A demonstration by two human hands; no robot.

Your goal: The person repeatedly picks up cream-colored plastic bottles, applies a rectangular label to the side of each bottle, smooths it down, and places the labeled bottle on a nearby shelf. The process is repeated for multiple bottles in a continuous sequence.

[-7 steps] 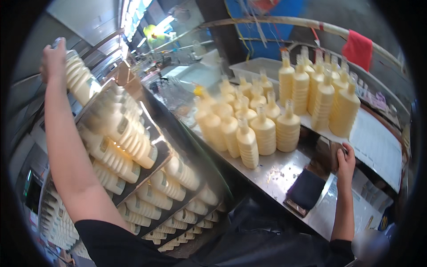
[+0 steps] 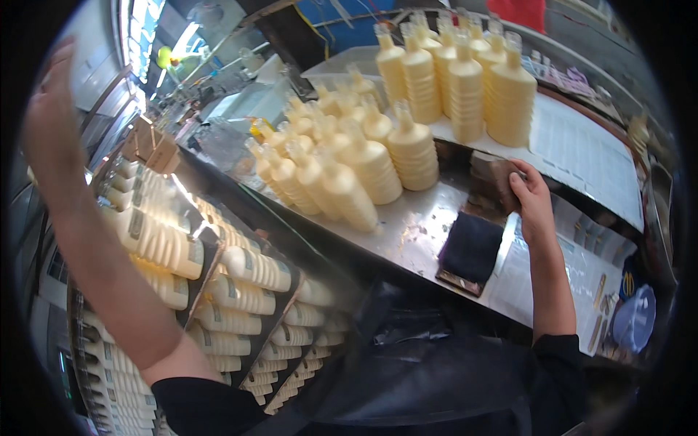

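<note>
My left hand (image 2: 54,102) is raised at the far left, smeared by motion, so its fingers cannot be made out. No bottle shows in it. Below it stands a rack (image 2: 206,269) with rows of cream plastic bottles (image 2: 166,243) lying on slanted shelves, printed panels on their sides. My right hand (image 2: 532,196) is closed around a brown, flat-edged block (image 2: 504,186) above the metal bench (image 2: 411,231). Next to it on the bench lies a dark cloth-covered pad (image 2: 471,248). Left of the right hand, ribbed cream bottles (image 2: 413,156) stand upright in a group.
Taller cream bottles (image 2: 465,98) stand on a raised ledge behind. A white sheet (image 2: 582,163) covers the ledge at right. A blue-violet bowl (image 2: 635,318) sits at the bench's right end. A cardboard box (image 2: 151,145) rests beyond the rack; clear tubs (image 2: 243,98) are farther back.
My left hand, which gripped a bottle over the rack's top, has swung outward and no bottle shows in it. The view has shifted right and downward. My right hand keeps the block.
</note>
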